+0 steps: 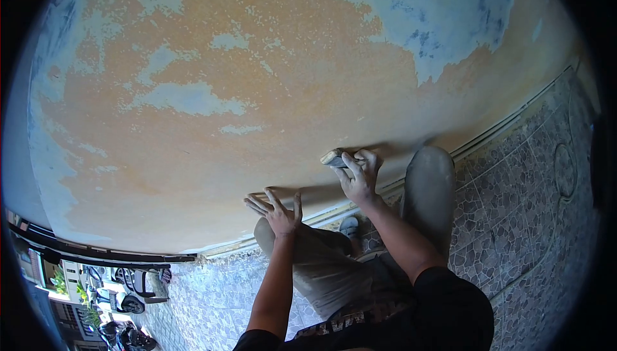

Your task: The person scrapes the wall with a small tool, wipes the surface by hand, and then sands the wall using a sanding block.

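A wall (289,120) with patchy orange and pale blue-white paint fills the upper view. My right hand (360,174) grips a small block (333,157) with a pale, worn face and a darker side, held at the wall's surface. To its left, my left hand (278,211) rests with spread fingers against the lower wall and holds nothing. Both hands look dusty.
My bent knees, in dusty trousers (429,187), are close to the wall's base. A shoe (349,226) shows between them. The floor has stone-patterned tiles (495,222). Parked motorcycles (116,299) stand at the lower left. A hose or cable (533,264) lies at the right.
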Available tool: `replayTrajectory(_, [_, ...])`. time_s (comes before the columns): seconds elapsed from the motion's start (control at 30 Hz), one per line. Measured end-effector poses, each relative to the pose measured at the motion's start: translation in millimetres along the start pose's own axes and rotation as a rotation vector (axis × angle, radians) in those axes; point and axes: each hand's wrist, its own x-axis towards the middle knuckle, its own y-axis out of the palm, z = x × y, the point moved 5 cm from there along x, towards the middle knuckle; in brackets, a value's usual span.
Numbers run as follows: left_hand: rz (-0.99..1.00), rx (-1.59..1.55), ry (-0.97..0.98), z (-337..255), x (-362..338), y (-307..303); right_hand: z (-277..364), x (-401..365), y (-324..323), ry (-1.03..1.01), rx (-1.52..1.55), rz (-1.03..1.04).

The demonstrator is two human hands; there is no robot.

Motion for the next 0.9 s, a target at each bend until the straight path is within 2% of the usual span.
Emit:
replayTrajectory(0.03, [-0.054, -0.007, 0.080, -3.7, 2.0, -4.9, 3.4, 19.4, -0.8, 0.006, -0.003, -0.007])
replayTrajectory(0.13, [0.030, 0.008, 0.038, -2.8, -0.3, -10.1, -0.9, 92.7, -25.6, 0.217, 0.080, -0.303])
replayTrajectory(0.17, [-0.003, 0.011, 0.068, -0.9, -1.0, -7.7, -2.7, 115.6, -33.7, 0.211, 0.080, -0.375])
replayTrajectory(0.27, [-0.056, 0.005, 0.081, -1.3, 0.0, -4.0, -5.3, 111.6, -23.4, 0.188, 0.076, -0.437])
replayTrajectory(0.3, [-0.032, 0.012, 0.055, -1.7, 0.3, -3.4, -7.9, 84.9, -9.6, 0.143, 0.094, -0.418])
replayTrajectory(0.4, [-0.022, -0.005, 0.013, -1.6, 0.2, -0.2, -11.9, 0.9, 12.6, -0.056, 0.026, -0.091])
replayTrajectory(0.47, [0.003, 0.000, -0.001, -0.9, 2.7, 1.9, -7.4, 0.4, 4.2, 0.045, 0.052, -0.039])
replayTrajectory(0.53, [-0.037, -0.040, 0.063, -0.8, 0.2, -4.0, -4.0, 39.1, -6.6, 0.158, 0.087, -0.175])
replayTrajectory(0.57, [0.003, -0.007, 0.062, -3.4, 0.0, -8.5, -2.4, 68.8, -15.5, 0.198, 0.123, -0.271])
replayTrajectory(0.67, [0.014, -0.005, 0.055, -3.0, -0.9, -7.3, -11.9, 121.7, -28.4, 0.254, 0.199, -0.445])
replayTrajectory(0.77, [-0.035, -0.028, 0.049, -4.2, 1.8, -2.7, -6.5, 73.1, -1.9, 0.172, 0.133, -0.430])
replayTrajectory(0.83, [-0.039, -0.019, 0.046, -3.4, 0.4, -1.8, -11.6, 4.3, 20.3, 0.019, 0.126, -0.186])
replayTrajectory(0.87, [-0.051, -0.025, 0.051, -3.1, 0.4, -1.3, -7.9, -7.4, 16.2, -0.004, 0.097, -0.072])
replayTrajectory(0.9, [-0.070, -0.025, 0.084, -2.6, -1.0, -2.2, -5.6, -5.2, 10.5, 0.021, 0.064, -0.047])
